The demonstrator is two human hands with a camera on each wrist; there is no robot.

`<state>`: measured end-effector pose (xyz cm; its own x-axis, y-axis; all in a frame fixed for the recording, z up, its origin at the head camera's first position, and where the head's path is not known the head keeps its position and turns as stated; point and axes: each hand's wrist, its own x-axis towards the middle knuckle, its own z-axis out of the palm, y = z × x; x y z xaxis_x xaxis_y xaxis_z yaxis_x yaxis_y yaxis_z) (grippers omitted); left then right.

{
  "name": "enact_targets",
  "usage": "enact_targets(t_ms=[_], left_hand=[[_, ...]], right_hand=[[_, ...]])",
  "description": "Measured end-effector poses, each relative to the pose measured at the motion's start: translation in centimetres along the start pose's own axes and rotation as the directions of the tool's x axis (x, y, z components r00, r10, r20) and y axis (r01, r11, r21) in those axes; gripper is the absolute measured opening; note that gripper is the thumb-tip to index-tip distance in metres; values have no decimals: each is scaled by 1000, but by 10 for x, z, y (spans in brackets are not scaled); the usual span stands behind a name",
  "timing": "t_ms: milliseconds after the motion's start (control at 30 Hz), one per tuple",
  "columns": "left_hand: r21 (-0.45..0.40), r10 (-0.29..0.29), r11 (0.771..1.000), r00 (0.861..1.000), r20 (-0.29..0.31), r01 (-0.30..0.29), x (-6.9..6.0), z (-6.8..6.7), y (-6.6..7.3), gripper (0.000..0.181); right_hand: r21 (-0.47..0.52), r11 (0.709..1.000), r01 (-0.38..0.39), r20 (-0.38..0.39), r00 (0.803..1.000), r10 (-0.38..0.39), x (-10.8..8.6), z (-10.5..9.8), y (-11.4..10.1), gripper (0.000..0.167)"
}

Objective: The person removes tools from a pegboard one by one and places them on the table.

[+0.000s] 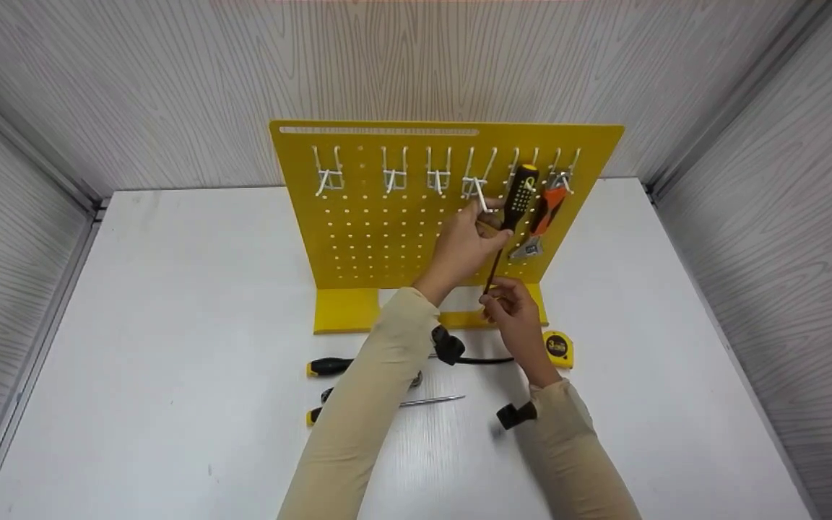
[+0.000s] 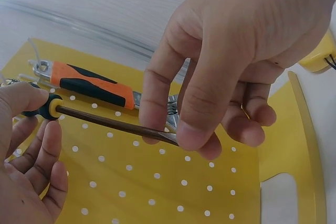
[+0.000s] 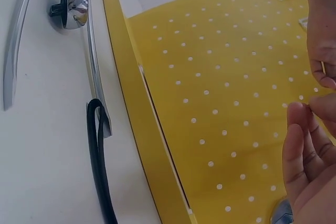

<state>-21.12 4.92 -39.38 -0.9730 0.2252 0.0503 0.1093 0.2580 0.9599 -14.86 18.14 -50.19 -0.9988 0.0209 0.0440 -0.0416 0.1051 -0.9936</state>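
A flat-tip screwdriver (image 1: 519,204) with a black and yellow handle stands tilted in front of the yellow pegboard (image 1: 358,245), a white hook end showing at its handle top. My left hand (image 1: 463,245) holds the handle's lower end between thumb and fingers. Below it, my right hand (image 1: 517,310) pinches the shaft near the tip; in the left wrist view, the shaft (image 2: 110,123) runs between both hands. Beside the screwdriver hangs an orange and black adjustable wrench (image 1: 549,206). In the right wrist view, the screwdriver is mostly hidden by the fingers.
Several white double hooks (image 1: 394,179) line the board's upper part. On the white table, a yellow tape measure (image 1: 559,349) lies right of the board's base. Two screwdrivers, one with a black handle (image 1: 331,367), and a chrome-headed tool (image 3: 76,3) lie in front, partly behind my left sleeve.
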Motion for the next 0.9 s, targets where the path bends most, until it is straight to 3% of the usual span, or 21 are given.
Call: enact_targets(t_ms=[500, 900], left_hand=[[53, 3, 999, 1000, 9, -3, -5, -1, 2, 42], [86, 25, 996, 999, 39, -28, -16, 1, 4, 42]], right_hand=[[-15, 999, -32, 10, 999, 32, -3, 3, -1, 21], [-24, 1000, 20, -3, 1000, -20, -7, -1, 5, 19]])
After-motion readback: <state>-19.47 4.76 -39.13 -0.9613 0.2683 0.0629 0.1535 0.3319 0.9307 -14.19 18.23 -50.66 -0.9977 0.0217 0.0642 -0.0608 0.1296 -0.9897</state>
